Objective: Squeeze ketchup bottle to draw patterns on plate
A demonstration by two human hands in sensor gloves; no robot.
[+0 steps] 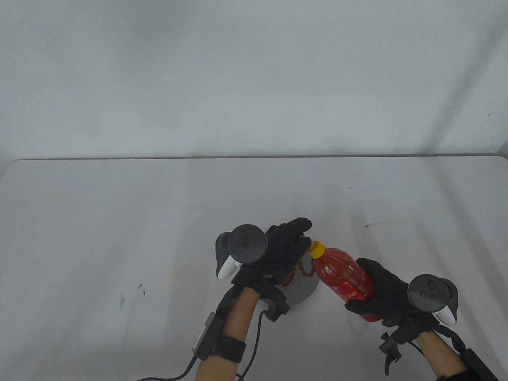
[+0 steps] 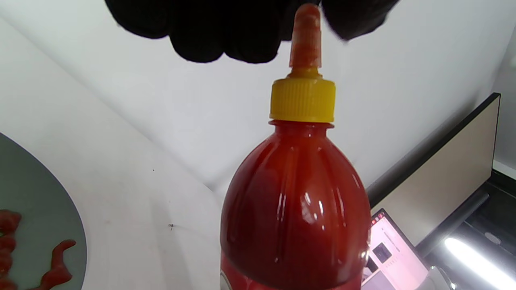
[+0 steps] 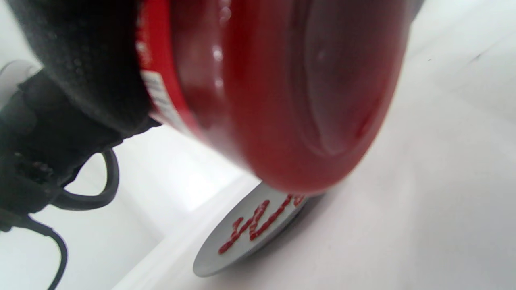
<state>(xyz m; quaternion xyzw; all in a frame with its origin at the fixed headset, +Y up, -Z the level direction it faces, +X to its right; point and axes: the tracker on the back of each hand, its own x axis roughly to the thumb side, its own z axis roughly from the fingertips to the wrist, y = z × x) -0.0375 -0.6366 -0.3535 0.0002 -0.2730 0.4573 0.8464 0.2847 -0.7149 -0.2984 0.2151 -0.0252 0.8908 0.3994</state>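
Label print on ketchup bottle point(image 1: 341, 278) unreadable — right hand point(image 1: 387, 293) grips it; left hand point(image 1: 283, 248) pinches nozzle point(image 2: 306, 36).

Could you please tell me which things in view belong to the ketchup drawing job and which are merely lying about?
Job: ketchup bottle, gripped by right hand; left hand at its nozzle; grey plate with ketchup squiggles.

Lying about: laptop, off the table.
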